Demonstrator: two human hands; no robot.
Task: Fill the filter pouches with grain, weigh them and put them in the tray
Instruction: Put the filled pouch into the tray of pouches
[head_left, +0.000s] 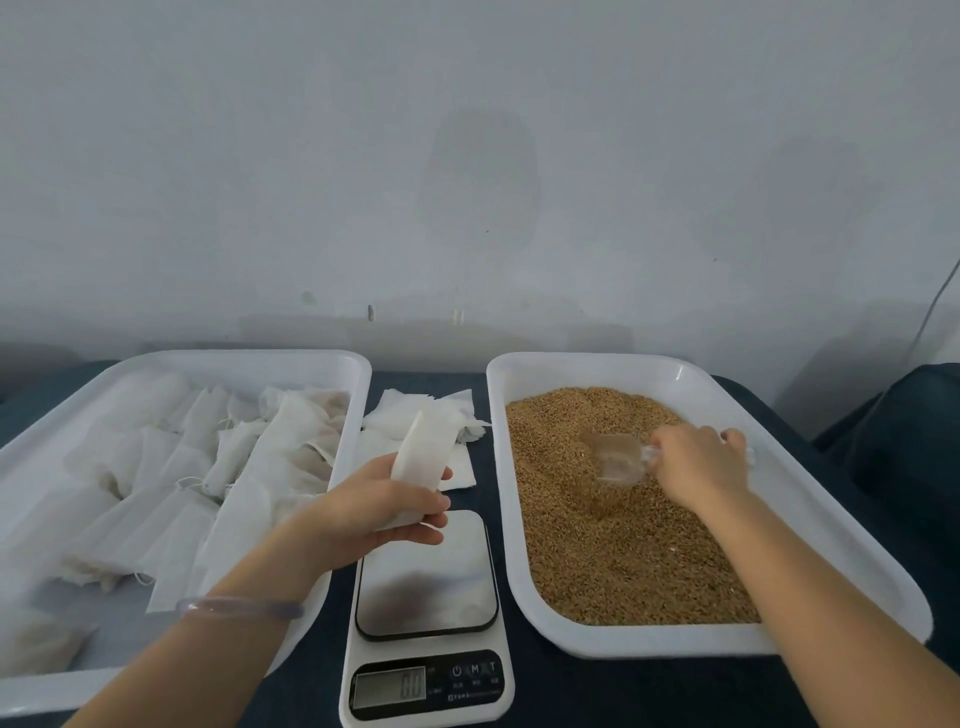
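My left hand (382, 506) grips a white filter pouch (421, 457) upright above the far edge of the scale (426, 613). Over in the right tray (857, 545), my right hand (698, 465) holds the handle of a clear plastic scoop (615, 460) whose bowl is dug into the brown grain (613, 545). The left white tray (332, 364) holds several white pouches (208, 478) lying flat. The scale's steel platform is bare and its display (389, 687) reads 0.0.
A small stack of loose empty pouches (431, 410) lies on the dark tablecloth between the two trays, behind the scale. A pale wall stands close behind the table. A dark object (904, 431) sits at the far right edge.
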